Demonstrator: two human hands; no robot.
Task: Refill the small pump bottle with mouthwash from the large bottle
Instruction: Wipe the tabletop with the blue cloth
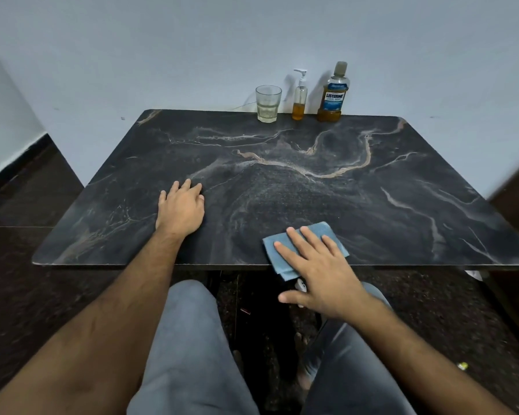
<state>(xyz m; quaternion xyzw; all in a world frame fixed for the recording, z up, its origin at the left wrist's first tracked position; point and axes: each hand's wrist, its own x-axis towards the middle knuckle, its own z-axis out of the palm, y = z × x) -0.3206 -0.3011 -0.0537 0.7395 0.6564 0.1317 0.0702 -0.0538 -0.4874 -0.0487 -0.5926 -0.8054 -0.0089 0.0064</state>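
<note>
The small clear pump bottle (299, 98) with a white pump stands at the table's far edge, amber liquid filling its lower part. Right of it stands the large mouthwash bottle (333, 94), capped, with a blue label and amber liquid low inside. My left hand (181, 208) rests flat on the dark marble table (282, 187), fingers relaxed, holding nothing. My right hand (318, 271) lies with straight fingers on a folded blue cloth (315, 232) at the table's near edge. Both hands are far from the bottles.
A clear glass tumbler (268, 103) holding a little pale liquid stands left of the pump bottle. A white wall rises right behind the table. My knees in grey trousers sit below the near edge. Dark floor surrounds the table.
</note>
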